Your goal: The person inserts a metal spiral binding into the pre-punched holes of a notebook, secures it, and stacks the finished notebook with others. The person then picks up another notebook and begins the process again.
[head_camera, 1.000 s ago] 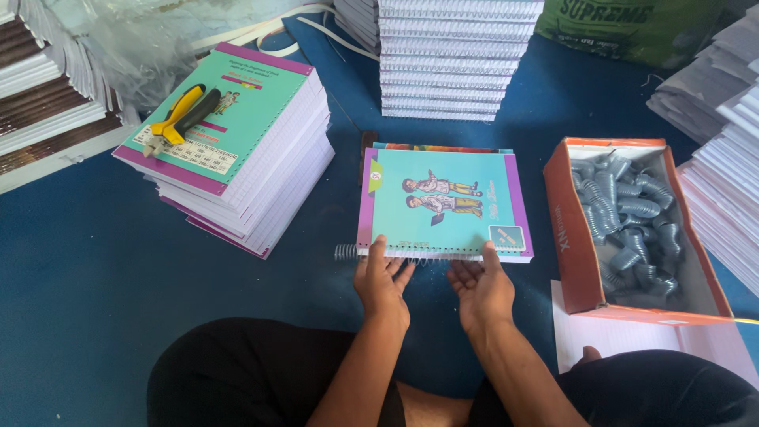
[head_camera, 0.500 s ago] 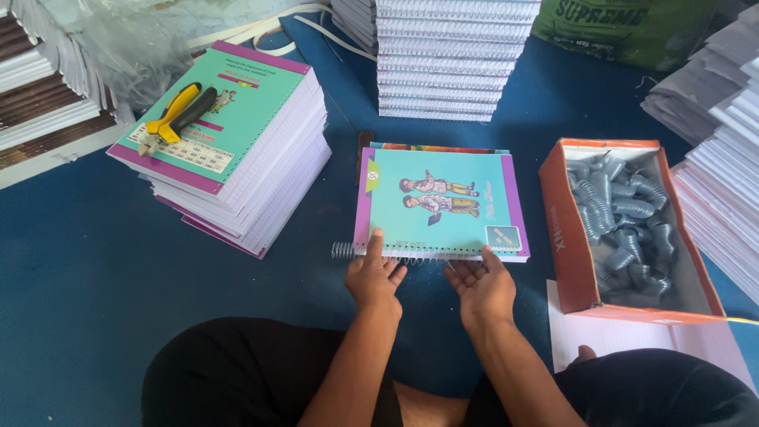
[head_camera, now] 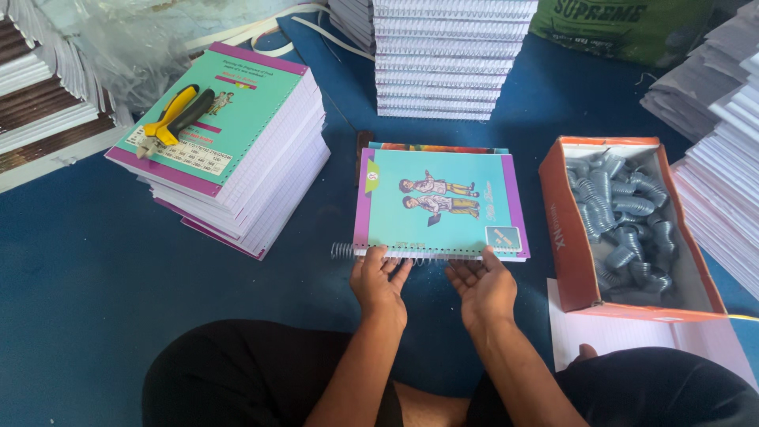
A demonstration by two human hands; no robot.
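At far left, a stack of unbound notebooks (head_camera: 237, 158) sits on the blue floor mat (head_camera: 79, 277), w/ yellow-and-black pliers (head_camera: 170, 119) lying on the top cover. Just right of it, near centre, a wire spiral (head_camera: 345, 251) sticks out past the left corner of the teal-and-purple notebook (head_camera: 439, 204), along its near edge. Left hand (head_camera: 379, 281) has fingers together, pinching that edge by the coil; right hand (head_camera: 484, 286) likewise grips the near edge further right, fingers curled on it. Far centre: a tall stack of bound notebooks (head_camera: 451, 55). Right: an orange cardboard box (head_camera: 573, 261) of grey spirals (head_camera: 621, 217). Risk, as I judge it: coil skipping a punched hole or kinking if pages shift under the hands, since the sheets look loose.
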